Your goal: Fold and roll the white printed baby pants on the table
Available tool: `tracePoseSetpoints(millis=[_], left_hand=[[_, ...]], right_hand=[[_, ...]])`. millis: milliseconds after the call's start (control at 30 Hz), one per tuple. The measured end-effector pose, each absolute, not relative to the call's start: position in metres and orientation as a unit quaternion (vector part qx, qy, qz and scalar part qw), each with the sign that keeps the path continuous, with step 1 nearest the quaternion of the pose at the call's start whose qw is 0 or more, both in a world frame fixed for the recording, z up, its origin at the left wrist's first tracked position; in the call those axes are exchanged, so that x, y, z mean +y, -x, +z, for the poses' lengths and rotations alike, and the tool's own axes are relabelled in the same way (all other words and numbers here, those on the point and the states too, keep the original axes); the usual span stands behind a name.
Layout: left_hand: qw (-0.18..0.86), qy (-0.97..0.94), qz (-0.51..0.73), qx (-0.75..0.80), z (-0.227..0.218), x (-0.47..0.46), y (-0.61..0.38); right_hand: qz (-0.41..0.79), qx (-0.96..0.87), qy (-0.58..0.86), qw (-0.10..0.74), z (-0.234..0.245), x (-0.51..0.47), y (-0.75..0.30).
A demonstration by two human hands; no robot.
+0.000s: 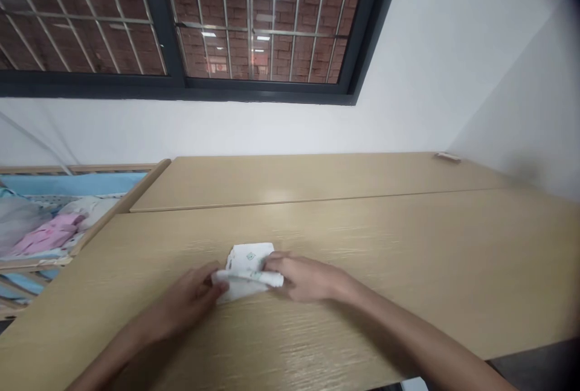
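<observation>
A small white folded piece (250,257), soft like a diaper or paper, lies on the pale wooden table (362,246). A small diamond-shaped mark is printed on its far part, and its near part is folded up into a ridge. My left hand (199,291) pinches the left end of the ridge between thumb and fingers. At the other end, my right hand (299,276) has its fingers closed on the fold. Some of the right fingertips are hidden behind the white material. Both hands rest close to the tabletop.
On the left stands a wooden crib (122,200) with blue lining, holding a pink cloth (52,234) and white bedding. A small flat object (447,157) lies at the table's far right. Behind are a white wall and a barred window (267,92). A white-cornered object (414,384) shows below the front edge.
</observation>
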State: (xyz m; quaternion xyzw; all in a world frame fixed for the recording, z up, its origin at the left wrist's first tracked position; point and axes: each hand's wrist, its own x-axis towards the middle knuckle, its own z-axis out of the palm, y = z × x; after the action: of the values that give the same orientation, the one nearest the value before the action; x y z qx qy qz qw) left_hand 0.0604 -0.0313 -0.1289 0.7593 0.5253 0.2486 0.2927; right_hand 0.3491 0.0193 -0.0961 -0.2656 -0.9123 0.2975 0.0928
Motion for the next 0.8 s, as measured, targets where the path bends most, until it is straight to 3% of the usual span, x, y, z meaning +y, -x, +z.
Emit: tracePoseSetpoints(millis=[100, 267, 533, 667, 800], left_hand=[[0.364, -0.711, 0.292, 0.526, -0.126, 0.001, -0.066], [0.197, -0.719, 0.261, 0.613, -0.136, 0.040, -0.074], [0.022, -0.747, 0.298, 0.594, -0.162, 0.029, -0.109], [-0.052, -0.818, 0.305, 0.485, -0.180, 0.014, -0.131], [-0.069, -0.834, 0.260, 0.481, -0.199, 0.009, -0.130]], right_hand=[[0.315, -0.876, 0.344, 0.122, -0.092, 0.036, -0.345], [0.272, -0.825, 0.463, 0.173, -0.104, 0.058, -0.338], [0.097, -0.869, 0.427, 0.228, -0.124, 0.050, -0.329], [0.051, -0.917, 0.351, 0.182, -0.135, 0.047, -0.313], [0.064, -0.929, 0.336, 0.139, -0.150, 0.052, -0.308]])
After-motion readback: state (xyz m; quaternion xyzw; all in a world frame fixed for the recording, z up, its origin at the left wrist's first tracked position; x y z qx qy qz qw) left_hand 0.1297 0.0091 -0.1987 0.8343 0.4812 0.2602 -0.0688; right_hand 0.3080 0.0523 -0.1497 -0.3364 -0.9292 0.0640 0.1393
